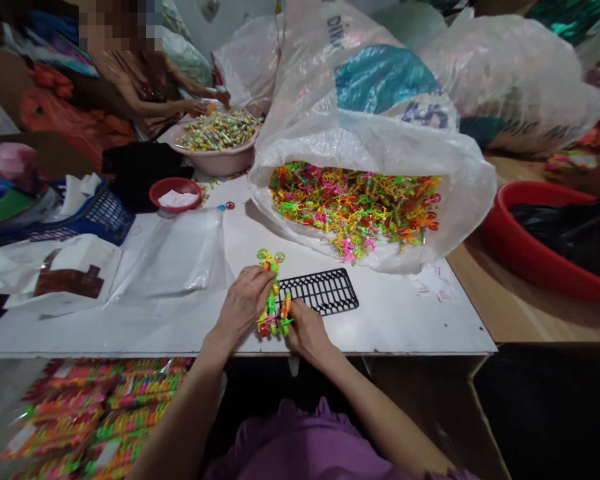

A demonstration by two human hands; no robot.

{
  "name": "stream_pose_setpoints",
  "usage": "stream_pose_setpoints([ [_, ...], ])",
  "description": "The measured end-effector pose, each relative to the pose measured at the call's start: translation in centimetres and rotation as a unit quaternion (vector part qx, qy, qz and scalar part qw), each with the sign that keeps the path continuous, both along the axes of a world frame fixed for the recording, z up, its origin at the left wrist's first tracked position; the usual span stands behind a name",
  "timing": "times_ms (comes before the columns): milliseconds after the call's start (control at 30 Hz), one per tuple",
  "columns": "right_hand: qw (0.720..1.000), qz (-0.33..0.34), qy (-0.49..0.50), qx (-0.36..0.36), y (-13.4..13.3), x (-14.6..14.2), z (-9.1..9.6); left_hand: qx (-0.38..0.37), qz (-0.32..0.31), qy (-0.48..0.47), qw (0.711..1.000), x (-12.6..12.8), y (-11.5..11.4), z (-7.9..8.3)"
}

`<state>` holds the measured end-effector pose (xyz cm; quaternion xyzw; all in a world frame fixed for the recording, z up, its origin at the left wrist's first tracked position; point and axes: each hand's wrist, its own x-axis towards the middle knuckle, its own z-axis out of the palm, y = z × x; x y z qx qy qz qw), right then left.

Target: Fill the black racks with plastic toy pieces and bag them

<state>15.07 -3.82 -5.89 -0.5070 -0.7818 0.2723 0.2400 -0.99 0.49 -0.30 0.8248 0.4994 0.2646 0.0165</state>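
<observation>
Near the table's front edge, my left hand (247,298) is closed around a row of small wheeled plastic toys (271,301), yellow, green, orange and pink, which look like toy bicycles. My right hand (309,328) is closed on the right side of the bunch, its fingers at an orange and green toy (285,308). Part of the toys is hidden by the fingers. Beneath and beyond my hands lies a black slotted plastic rack (330,291), its left end covered by the hands and toys.
A big white sack (380,143) opens towards me, full of similar toys (355,207). Clear plastic bags (180,257) lie left, below a small red bowl (190,190). A co-worker's hands reach over a pink basin (220,160). A red tub (545,233) stands right; filled packs (100,413) lie lower left.
</observation>
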Motion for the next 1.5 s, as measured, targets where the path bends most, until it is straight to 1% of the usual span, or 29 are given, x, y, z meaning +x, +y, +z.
stream_pose_setpoints([
  [100,0.997,0.021,-0.071,-0.02,0.4,-0.3,0.9,-0.006,-0.003,-0.001,1.0,0.0,0.0,0.0],
  [200,0.987,0.041,-0.142,-0.06,1.3,-0.8,1.9,-0.005,-0.001,-0.001,1.0,0.0,0.2,-0.3],
  [300,0.98,0.056,-0.174,-0.084,1.6,-1.0,2.4,-0.01,0.0,0.005,1.0,0.0,0.3,0.0],
  [400,0.983,0.045,-0.163,-0.07,1.1,-1.0,2.2,0.001,0.0,0.018,1.0,0.1,-0.7,1.0],
  [467,0.987,0.038,-0.143,-0.058,0.8,-0.8,1.9,0.035,0.003,0.02,0.999,0.2,-2.1,1.7],
  [533,0.99,0.044,-0.121,-0.049,0.7,-0.5,1.7,0.06,-0.001,0.032,0.998,0.3,-3.8,2.1],
  [600,0.992,0.059,-0.106,-0.046,0.9,-0.2,1.6,0.064,-0.028,0.066,0.995,0.5,-5.2,1.7],
  [667,0.991,0.07,-0.102,-0.047,1.1,-0.1,1.7,0.072,-0.047,0.096,0.992,0.7,-6.0,0.9],
  [767,0.992,0.071,-0.098,-0.048,1.1,-0.1,1.8,0.097,-0.048,0.114,0.988,0.8,-5.9,-0.4],
  [833,0.993,0.072,-0.078,-0.05,1.1,0.1,1.8,0.11,-0.061,0.13,0.984,0.7,-5.5,-0.8],
  [900,0.991,0.1,-0.032,-0.077,1.7,1.1,1.9,0.121,-0.078,0.144,0.979,0.4,-5.3,-1.0],
  [967,0.987,0.122,0.005,-0.1,3.2,3.1,2.2,0.134,-0.087,0.149,0.976,0.1,-5.2,-1.1],
  [1000,0.989,0.112,0.008,-0.094,4.3,4.4,2.6,0.135,-0.088,0.149,0.976,0.1,-5.3,-1.2],
  [1033,0.994,0.082,-0.002,-0.073,5.6,5.8,3.1,0.129,-0.087,0.149,0.976,0.0,-5.4,-1.3],
  [1100,0.998,-0.021,-0.063,-0.006,8.8,8.7,4.3,0.106,-0.086,0.148,0.98,0.0,-5.5,-1.5],
  [1133,0.991,-0.071,-0.107,0.025,10.5,9.9,4.9,0.089,-0.083,0.144,0.982,-0.1,-5.5,-1.7],
  [1167,0.981,-0.108,-0.156,0.048,12.2,11.0,5.4,0.073,-0.081,0.136,0.985,-0.2,-5.5,-1.8],
  [1200,0.968,-0.121,-0.21,0.065,13.7,11.8,5.8,0.062,-0.083,0.125,0.987,-0.4,-5.3,-2.0],
  [1233,0.955,-0.112,-0.263,0.077,15.1,12.4,6.0,0.058,-0.093,0.111,0.988,-0.7,-5.1,-2.1],
  [1267,0.942,-0.088,-0.311,0.086,16.4,12.9,6.2,0.058,-0.108,0.098,0.988,-1.0,-4.8,-2.3],
  [1333,0.92,-0.02,-0.379,0.101,18.2,13.4,6.3,0.067,-0.14,0.081,0.984,-1.8,-4.3,-2.7],
  [1400,0.903,0.026,-0.412,0.116,19.3,13.8,6.4,0.076,-0.161,0.079,0.981,-2.3,-3.9,-3.1],
  [1500,0.895,0.055,-0.42,0.139,19.4,14.3,7.2,0.073,-0.157,0.082,0.981,-2.5,-4.3,-3.3],
])
